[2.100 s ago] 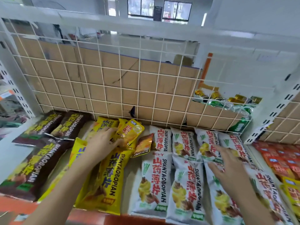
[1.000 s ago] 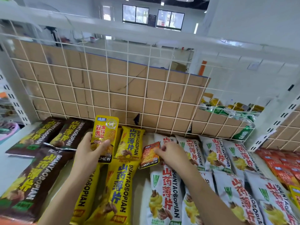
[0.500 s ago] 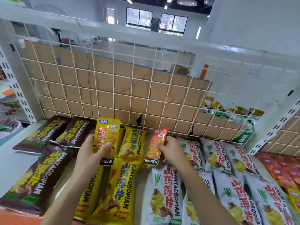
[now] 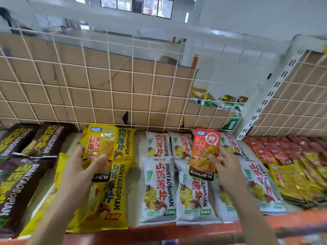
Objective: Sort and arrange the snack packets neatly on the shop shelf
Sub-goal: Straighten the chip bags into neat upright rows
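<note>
Far left, we record long dark brown foil snack packets point(image 4: 23, 167) with yellow lettering. They lie flat on the shelf, two at the far end and more near us.

Next right, we list long yellow foil packets point(image 4: 109, 200) of the same make, laid lengthwise from the wire back towards the shelf's orange-red front lip point(image 4: 185, 230).

Over this row the left hand point(image 4: 77, 170) holds a small flat yellow pouch point(image 4: 100, 144) upright. The thumb lies across its lower front and the fingers are behind it. The pouch is off the shelf and overlaps the yellow row.

Centre, we list long white foil packets point(image 4: 159, 188) with red and blue lettering, in a far rank and a near rank, side by side.

Right of centre, the right hand point(image 4: 228, 172) pinches a small flat orange-red pouch point(image 4: 205, 152), marked KONCHEW, at its right edge. It is upright above the white packets.

Far right, we note small red pouches point(image 4: 276, 149) overlapping towards the back, with small yellow pouches point(image 4: 292, 184) nearer us.

Behind everything stands a white wire grid panel point(image 4: 109, 82), backed on the left by a brown cardboard sheet point(image 4: 74, 71). At its right, green drink cans with gold tops point(image 4: 217, 102) sit beyond the grid. Just beside them rises a white slotted metal upright point(image 4: 270, 92).
</note>
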